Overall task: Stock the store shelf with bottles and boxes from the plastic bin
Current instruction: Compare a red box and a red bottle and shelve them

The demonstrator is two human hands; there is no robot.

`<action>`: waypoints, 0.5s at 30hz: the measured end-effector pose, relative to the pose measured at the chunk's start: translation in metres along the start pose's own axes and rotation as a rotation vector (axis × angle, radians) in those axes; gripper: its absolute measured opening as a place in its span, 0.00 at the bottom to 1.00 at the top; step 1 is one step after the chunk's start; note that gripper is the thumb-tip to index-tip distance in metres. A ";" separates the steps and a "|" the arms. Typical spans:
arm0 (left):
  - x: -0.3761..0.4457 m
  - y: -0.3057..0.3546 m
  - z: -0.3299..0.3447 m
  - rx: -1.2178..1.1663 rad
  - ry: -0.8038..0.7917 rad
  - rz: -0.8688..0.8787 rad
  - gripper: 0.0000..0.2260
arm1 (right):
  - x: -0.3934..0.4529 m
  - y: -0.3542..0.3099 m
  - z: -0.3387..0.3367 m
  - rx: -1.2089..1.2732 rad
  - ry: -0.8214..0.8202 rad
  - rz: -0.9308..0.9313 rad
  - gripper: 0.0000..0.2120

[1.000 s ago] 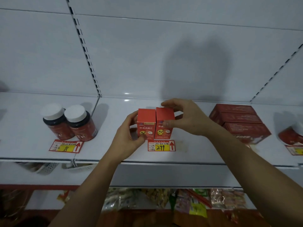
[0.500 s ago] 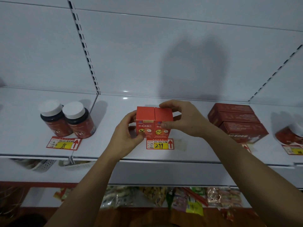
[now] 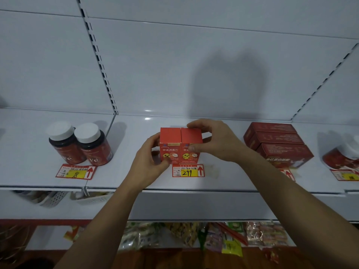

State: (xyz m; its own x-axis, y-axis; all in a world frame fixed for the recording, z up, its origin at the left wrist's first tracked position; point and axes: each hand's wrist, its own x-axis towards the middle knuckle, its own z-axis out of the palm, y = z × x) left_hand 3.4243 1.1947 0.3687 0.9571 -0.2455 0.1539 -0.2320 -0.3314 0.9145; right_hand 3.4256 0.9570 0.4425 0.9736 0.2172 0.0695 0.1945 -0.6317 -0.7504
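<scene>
Two small red boxes stand upright side by side on the white shelf (image 3: 223, 183), just behind the 299 price tag (image 3: 188, 171). My left hand (image 3: 148, 158) grips the left red box (image 3: 170, 145) from its left side, thumb on the front. My right hand (image 3: 217, 140) pinches the right red box (image 3: 191, 144), fingers over the top and thumb on its front face. The two boxes touch each other.
Two dark bottles with white caps (image 3: 79, 144) stand at the left behind a price tag. A stack of flat red boxes (image 3: 275, 142) lies at the right, and another red pack (image 3: 342, 156) at the far right edge. Snack bags (image 3: 194, 235) fill the lower shelf.
The two boxes have been brought flush together and squared up on the shelf. Both hands keep their hold.
</scene>
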 end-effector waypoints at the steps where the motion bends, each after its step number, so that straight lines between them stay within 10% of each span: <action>1: 0.000 0.001 0.000 -0.001 -0.003 -0.004 0.31 | 0.000 -0.001 -0.001 0.000 -0.010 0.002 0.31; 15: -0.040 0.056 -0.126 0.331 0.337 0.264 0.29 | 0.048 -0.094 -0.005 -0.296 0.015 -0.316 0.32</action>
State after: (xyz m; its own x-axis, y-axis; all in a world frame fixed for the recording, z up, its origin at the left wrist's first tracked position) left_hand 3.3952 1.3010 0.4607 0.8490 -0.0712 0.5235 -0.4620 -0.5807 0.6704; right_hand 3.4550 1.0232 0.5199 0.8618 0.4249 0.2770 0.5072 -0.7222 -0.4702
